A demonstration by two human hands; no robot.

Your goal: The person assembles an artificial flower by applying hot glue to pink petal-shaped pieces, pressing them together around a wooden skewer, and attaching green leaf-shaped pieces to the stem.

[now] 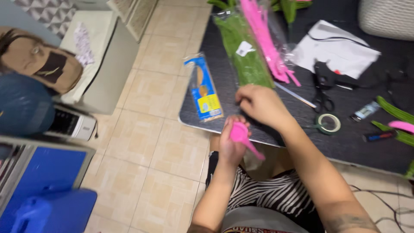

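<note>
Two hands busy: left hand (230,144) clasps pink coil (239,132), right hand (258,103) pinches its top, winding at worktop (276,138) edge; steady tension needed.

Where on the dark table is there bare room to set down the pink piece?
Bare tabletop lies along the near edge, between the blue-and-yellow packet and the green tape roll, beside the right hand. It is crowded farther back: green stems, pink strips, black scissors, white paper. The left hand holds the pink piece.
</note>
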